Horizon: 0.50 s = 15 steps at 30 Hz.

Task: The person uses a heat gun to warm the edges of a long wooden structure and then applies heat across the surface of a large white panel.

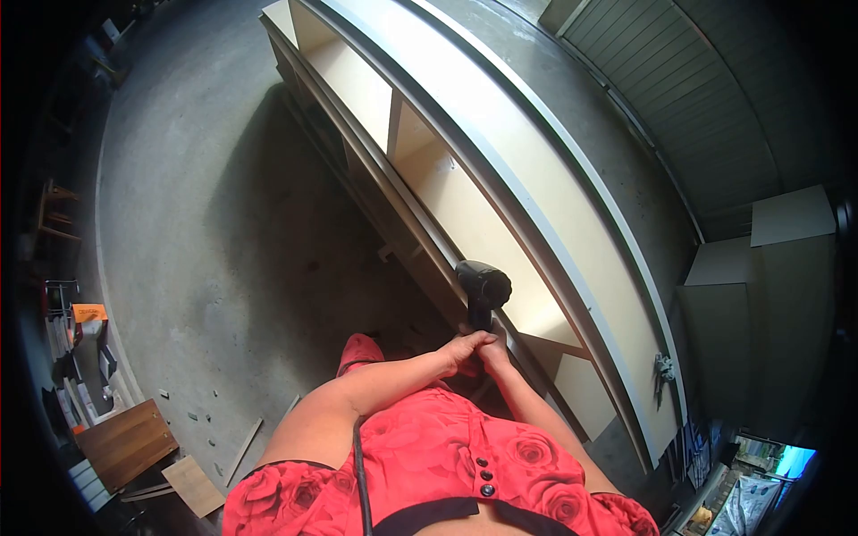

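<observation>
A black hair dryer [483,286] stands upright in front of me, its barrel at the edge of a long cream cabinet [572,214]. My right hand [494,350] is closed around the lower handle. Beside it, my left hand [462,349] is closed too, its fingers meeting the right hand at the handle's base. The fingers partly hide the grip. Over the left side of my red flowered clothing runs a black cord [361,473]; where it leads is hidden. The cabinet has open compartments and pale edge strips along its curved-looking sides.
Concrete floor [170,241] stretches to the left. A brown wooden board [127,444] and a lighter panel [193,485] lie at lower left, near assorted boxes. Large panels [751,313] stand at right. A greenish rag [664,368] hangs on the cabinet's near end.
</observation>
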Available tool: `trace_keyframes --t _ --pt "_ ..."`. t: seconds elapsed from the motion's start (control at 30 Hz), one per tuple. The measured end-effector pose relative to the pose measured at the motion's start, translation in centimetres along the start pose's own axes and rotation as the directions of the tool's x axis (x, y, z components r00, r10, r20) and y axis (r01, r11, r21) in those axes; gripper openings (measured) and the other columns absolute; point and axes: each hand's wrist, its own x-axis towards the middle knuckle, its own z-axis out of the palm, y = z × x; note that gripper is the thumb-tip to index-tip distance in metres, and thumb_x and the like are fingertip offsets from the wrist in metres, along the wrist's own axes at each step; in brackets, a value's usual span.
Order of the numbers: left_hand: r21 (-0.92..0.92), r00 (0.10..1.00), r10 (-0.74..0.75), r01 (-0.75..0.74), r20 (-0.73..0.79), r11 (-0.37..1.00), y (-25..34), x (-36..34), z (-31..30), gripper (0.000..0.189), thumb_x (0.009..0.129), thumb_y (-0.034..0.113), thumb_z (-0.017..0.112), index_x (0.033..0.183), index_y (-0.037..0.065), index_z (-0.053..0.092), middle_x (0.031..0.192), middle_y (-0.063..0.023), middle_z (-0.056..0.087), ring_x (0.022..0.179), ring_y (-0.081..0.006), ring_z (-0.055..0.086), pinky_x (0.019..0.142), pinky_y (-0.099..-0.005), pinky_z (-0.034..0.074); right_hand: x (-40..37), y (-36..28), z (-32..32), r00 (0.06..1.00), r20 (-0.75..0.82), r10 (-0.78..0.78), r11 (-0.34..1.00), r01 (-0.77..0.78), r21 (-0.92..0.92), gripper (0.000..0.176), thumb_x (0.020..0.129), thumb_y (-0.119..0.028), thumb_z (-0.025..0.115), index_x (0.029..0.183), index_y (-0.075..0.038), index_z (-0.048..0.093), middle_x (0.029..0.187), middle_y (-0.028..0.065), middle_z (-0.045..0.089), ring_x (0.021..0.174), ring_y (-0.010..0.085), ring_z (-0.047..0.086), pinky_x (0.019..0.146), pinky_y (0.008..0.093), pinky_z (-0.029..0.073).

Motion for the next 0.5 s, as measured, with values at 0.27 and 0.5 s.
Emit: trace_keyframes --t 0.27,0.5 --pt "0.007 0.999 -0.006 0.007 -0.041 1.000 2.2 -2.7 -0.3 0.074 0.063 0.051 0.071 0.118 0.005 0.054 0.109 -0.0230 0.055 0.095 -0.0382 0.056 0.080 -0.0526 0.047 -0.3 -1.9 2.1 0.997 -0.012 -0.078 0.996 0.078 0.030 0.031 0.070 -0.012 0.076 0.092 0.000 0.057 0.082 0.0056 0.063 0.071 0.0148 0.061 0.064 0.0297 0.049" --pt "0.021 0.997 0.071 -0.071 -0.036 0.997 7.4 -3.0 -5.3 0.071 0.063 0.049 0.071 0.115 0.004 0.054 0.106 -0.0205 0.057 0.090 -0.0367 0.058 0.075 -0.0508 0.049 2.7 -7.1 7.5 0.990 -0.066 -0.126 0.989 0.121 -0.083 0.031 0.070 -0.017 0.077 0.089 0.000 0.059 0.078 0.0042 0.062 0.070 0.0126 0.058 0.063 0.0284 0.047"
